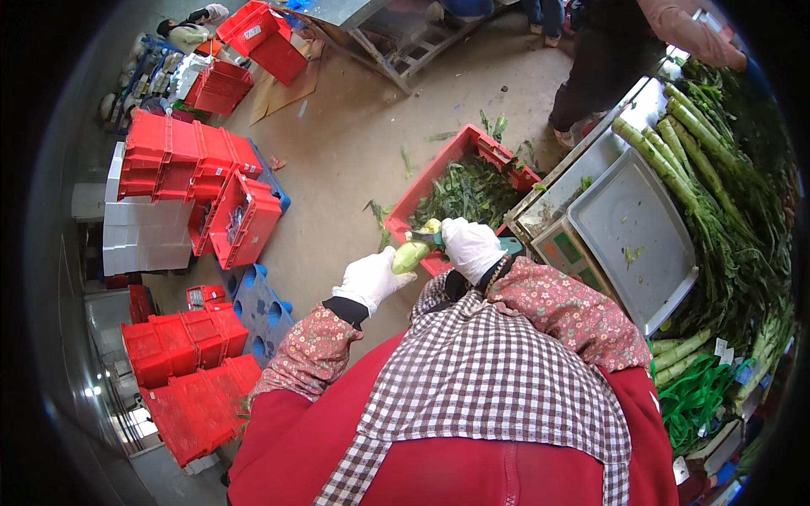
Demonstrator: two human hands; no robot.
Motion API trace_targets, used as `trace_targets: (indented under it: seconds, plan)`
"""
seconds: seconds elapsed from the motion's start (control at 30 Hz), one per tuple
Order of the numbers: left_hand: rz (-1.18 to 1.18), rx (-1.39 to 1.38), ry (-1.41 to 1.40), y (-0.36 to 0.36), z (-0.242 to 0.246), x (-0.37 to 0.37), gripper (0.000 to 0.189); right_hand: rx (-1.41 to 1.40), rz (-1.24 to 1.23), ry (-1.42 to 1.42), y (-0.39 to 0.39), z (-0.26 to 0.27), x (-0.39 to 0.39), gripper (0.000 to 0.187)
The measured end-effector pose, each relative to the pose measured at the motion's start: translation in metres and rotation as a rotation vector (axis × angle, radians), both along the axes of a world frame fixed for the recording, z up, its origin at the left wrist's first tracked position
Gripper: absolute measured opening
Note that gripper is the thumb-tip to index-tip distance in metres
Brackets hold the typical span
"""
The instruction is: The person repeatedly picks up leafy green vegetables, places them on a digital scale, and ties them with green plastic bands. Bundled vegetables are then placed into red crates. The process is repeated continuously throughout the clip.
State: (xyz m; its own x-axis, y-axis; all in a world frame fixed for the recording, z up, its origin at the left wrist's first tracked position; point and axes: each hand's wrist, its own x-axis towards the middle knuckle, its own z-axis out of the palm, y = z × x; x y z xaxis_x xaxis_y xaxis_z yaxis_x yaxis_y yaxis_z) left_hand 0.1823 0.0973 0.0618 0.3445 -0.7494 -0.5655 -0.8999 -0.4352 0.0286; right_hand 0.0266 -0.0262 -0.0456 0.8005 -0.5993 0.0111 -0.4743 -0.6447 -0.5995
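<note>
Both of my hands wear white gloves. My left hand (373,278) grips a short, pale green stem vegetable (410,256), possibly stem lettuce, by its lower side. In my right hand (471,248) is a green-handled cutting tool (425,237), a knife or peeler, whose dark blade lies against the vegetable's upper end. The exact blade shape is hard to make out. Just beyond my hands a red plastic crate (411,183) on the floor holds dark green leaves (468,193). Loose leaves (380,218) lie on the floor beside it.
At right, a scale with a grey metal tray (633,240) stands by piled leafy stems (702,164) and green ties (693,389). Stacked red crates (190,158) and a blue pallet (262,310) are at left. A person (588,69) stands at upper right, near a metal table (354,12).
</note>
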Motion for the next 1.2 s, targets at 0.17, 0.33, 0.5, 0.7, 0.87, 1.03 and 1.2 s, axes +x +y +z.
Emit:
trace_targets:
  seconds: [0.17,0.33,0.5,0.7,0.87,1.03,1.2]
  plan:
    - [-0.011,0.015,-0.011,0.005,0.001,-0.002,0.055,0.097,0.021,0.103,-0.021,0.005,-0.005,0.010]
    - [-0.026,-0.010,-0.020,0.013,0.001,0.001,0.053,0.101,-0.025,0.099,-0.024,0.007,-0.016,0.015]
    - [-0.071,-0.047,-0.039,0.010,-0.002,0.000,0.050,0.143,0.143,0.030,-0.007,0.011,-0.009,0.013]
    - [-0.021,0.033,-0.004,0.010,0.006,0.000,0.053,0.240,-0.070,0.255,-0.033,0.006,-0.022,0.012]
    - [0.098,0.160,0.081,-0.005,0.000,0.003,0.059,0.100,0.119,-0.085,0.000,0.000,-0.011,0.013]
    - [0.143,0.120,0.124,-0.006,-0.007,-0.004,0.060,0.200,0.001,0.123,-0.020,0.000,-0.009,0.012]
    - [0.277,0.119,0.222,0.004,-0.010,0.000,0.056,0.175,-0.115,0.163,-0.035,-0.001,-0.022,0.016]
